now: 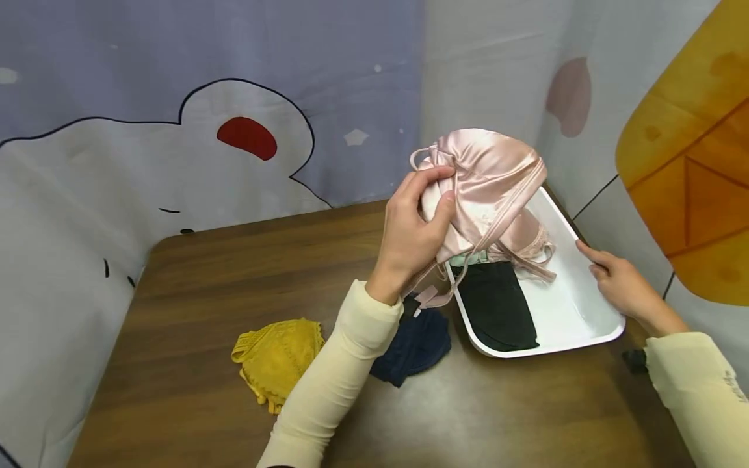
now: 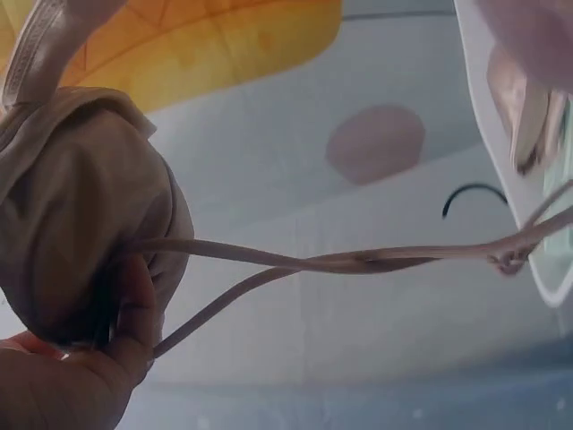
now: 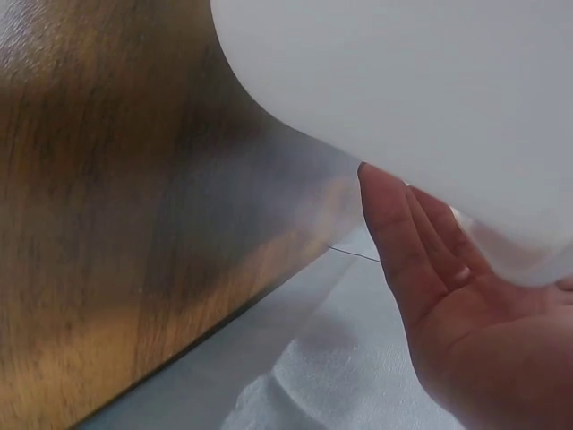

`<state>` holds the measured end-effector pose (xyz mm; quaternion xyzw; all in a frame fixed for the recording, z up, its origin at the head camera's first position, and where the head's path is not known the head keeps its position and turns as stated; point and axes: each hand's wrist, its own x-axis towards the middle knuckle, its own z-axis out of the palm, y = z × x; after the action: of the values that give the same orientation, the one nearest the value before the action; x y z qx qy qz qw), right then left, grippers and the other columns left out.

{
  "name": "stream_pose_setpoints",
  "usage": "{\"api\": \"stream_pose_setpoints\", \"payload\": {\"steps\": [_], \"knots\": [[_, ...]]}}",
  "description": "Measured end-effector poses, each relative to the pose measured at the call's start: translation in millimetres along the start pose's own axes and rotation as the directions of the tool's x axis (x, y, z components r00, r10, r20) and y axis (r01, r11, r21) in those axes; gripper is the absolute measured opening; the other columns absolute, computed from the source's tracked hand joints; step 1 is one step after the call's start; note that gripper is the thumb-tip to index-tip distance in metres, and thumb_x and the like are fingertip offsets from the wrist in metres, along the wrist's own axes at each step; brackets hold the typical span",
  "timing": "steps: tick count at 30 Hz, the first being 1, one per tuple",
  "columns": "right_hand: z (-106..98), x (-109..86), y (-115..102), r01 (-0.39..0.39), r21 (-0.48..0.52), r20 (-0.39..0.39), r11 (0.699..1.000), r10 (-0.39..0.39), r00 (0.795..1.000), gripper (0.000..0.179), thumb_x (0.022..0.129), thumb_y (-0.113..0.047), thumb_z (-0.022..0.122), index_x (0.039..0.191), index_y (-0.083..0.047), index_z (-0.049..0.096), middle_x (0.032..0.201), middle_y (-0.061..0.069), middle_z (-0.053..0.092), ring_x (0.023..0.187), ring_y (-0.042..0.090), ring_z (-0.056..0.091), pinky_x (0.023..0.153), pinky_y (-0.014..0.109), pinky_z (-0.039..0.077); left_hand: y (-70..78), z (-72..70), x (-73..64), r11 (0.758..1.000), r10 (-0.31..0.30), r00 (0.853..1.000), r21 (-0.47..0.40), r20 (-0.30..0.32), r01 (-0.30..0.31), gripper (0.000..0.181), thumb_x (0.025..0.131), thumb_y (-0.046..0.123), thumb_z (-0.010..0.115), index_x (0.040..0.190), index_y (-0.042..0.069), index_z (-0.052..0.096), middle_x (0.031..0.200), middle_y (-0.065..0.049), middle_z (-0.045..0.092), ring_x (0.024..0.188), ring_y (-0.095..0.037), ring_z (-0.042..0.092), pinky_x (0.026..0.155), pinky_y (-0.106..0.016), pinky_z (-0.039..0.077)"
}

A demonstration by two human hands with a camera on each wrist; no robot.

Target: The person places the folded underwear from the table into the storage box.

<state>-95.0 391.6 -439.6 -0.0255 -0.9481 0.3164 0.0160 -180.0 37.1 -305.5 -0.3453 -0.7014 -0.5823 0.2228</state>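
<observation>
My left hand (image 1: pixel 415 224) pinches a pale pink satin bra (image 1: pixel 488 175) between thumb and fingers, held up over the far left part of a white tray (image 1: pixel 570 224). Its thin straps dangle past the wrist, and in the left wrist view twisted straps (image 2: pixel 358 260) stretch across to the right. At the tray's right side, my right hand (image 1: pixel 626 286) holds the rim; the right wrist view has its fingers (image 3: pixel 403 242) against the outer wall. Inside the tray lie a folded black garment (image 1: pixel 494 305) and another pink bra (image 1: pixel 523 234), partly hidden by the raised one.
On the brown wooden table (image 1: pixel 193 364) a yellow bra (image 1: pixel 281 357) lies left of my left forearm. A navy bra (image 1: pixel 412 348) sits between that forearm and the tray, partly covered by the sleeve. Printed curtains (image 1: pixel 351 84) hang right behind the table.
</observation>
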Motion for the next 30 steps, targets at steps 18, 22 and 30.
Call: {"api": "stream_pose_setpoints", "payload": {"steps": [18,22,30], "knots": [[8,4.8,-12,0.078,-0.012,-0.034,0.997,-0.079,0.996,0.040,0.096,0.003,0.040,0.135,0.010,0.042,0.120,0.038,0.048,0.095,0.042,0.049,0.076,0.051,0.038,19.4,54.0,10.7,0.992,0.031,0.949,-0.128,0.315,0.011,0.048,0.086,0.003,0.058,0.133,0.000,0.050,0.098,-0.007,0.044,0.083,-0.008,0.047,0.075,-0.018,0.044],[11,4.9,-12,0.139,-0.038,-0.078,0.990,-0.141,0.987,0.022,0.093,0.007,0.044,0.109,0.011,0.058,0.092,0.029,0.059,0.078,0.033,0.053,0.065,0.041,0.041,28.2,66.3,13.7,0.986,0.066,0.930,-0.165,0.362,-0.005,0.051,0.086,0.001,0.057,0.136,-0.002,0.046,0.106,-0.010,0.043,0.092,-0.007,0.045,0.083,-0.014,0.041],[13,6.4,-14,0.103,-0.046,-0.097,0.994,-0.107,0.989,0.017,0.092,0.003,0.043,0.087,0.014,0.055,0.077,0.025,0.055,0.069,0.033,0.050,0.060,0.044,0.039,0.0,86.7,-10.3,0.997,-0.072,0.835,0.016,0.545,0.076,0.055,0.086,0.007,0.057,0.139,0.000,0.043,0.108,-0.011,0.043,0.093,-0.010,0.045,0.083,-0.010,0.035]]}}
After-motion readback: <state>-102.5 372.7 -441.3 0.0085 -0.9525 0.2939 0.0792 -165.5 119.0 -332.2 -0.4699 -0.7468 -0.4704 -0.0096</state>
